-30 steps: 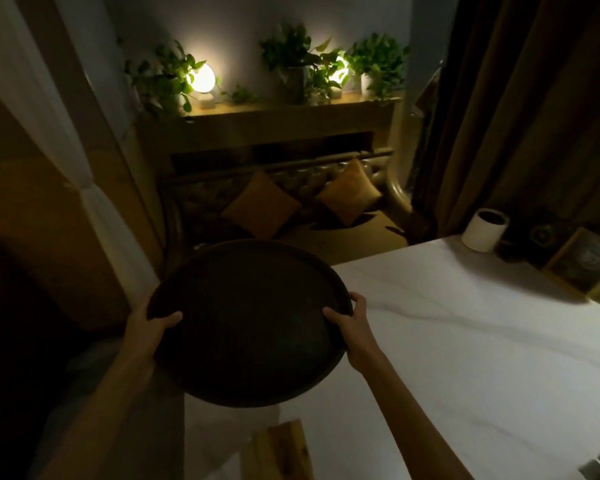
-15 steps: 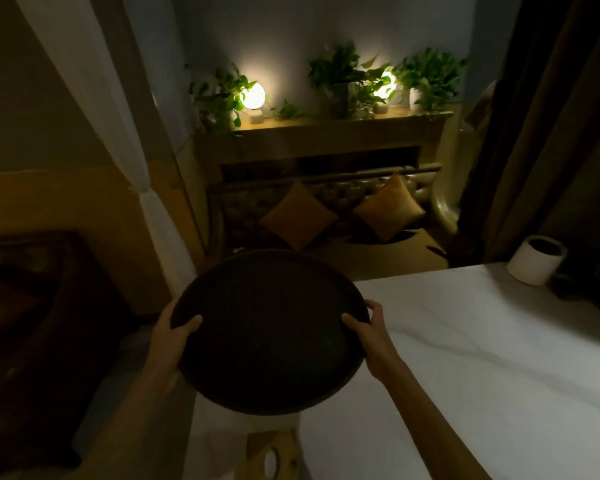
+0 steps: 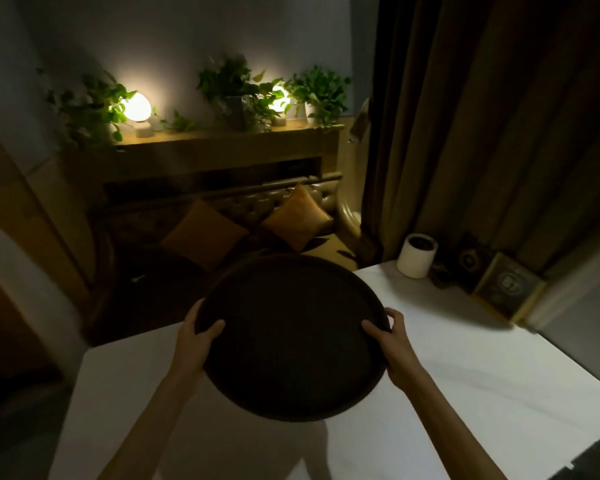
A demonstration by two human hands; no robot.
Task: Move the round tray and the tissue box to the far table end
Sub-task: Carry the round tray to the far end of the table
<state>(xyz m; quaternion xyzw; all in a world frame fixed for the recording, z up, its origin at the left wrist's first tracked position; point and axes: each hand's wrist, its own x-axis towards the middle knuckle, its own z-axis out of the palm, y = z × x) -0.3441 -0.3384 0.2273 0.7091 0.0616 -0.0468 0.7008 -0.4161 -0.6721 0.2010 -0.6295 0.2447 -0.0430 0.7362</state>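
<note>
I hold a dark round tray in the air above the far part of the white marble table. My left hand grips its left rim, thumb on top. My right hand grips the right rim the same way. The tray is empty and tilted slightly toward me, and its far edge reaches past the table's far edge. The tissue box is not in view.
A white cylindrical cup stands at the table's far right corner, with small dark objects and a framed picture beside it. Beyond the table are a sofa with two orange cushions, a shelf with plants and lamps, and dark curtains at right.
The tray, held in both hands, has moved right, from beside the table's left edge to over the tabletop. The view has swung so more of the table shows.
</note>
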